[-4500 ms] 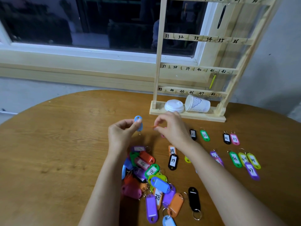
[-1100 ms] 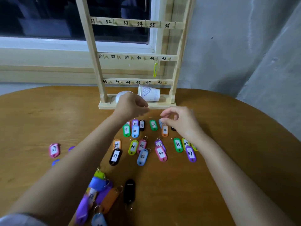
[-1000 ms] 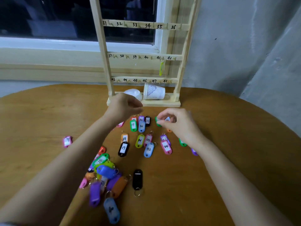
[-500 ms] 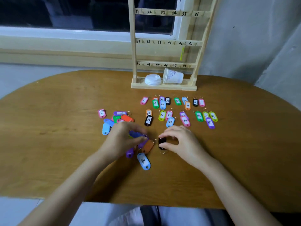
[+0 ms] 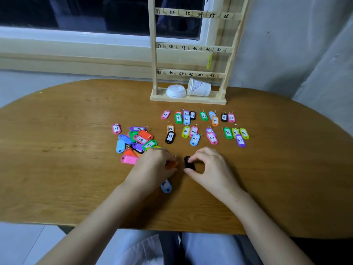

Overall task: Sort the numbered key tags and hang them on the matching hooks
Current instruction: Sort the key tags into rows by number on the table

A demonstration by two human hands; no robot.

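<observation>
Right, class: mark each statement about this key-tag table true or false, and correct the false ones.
1. The right hand pinches a black tag. True.
2. The paper cup stands upright. False: it lies on its side.
3. A yellow-green tag hangs under the 41 mark. True.
4. The black tag numbered 39 hangs on a hook. False: it lies on the table.
5. The left hand grips a green tag. False: an orange tag.

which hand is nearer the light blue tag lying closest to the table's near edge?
Left. The left hand, gripping an orange tag, partly covers the light blue tag; the right hand pinches a black tag farther right.
</observation>
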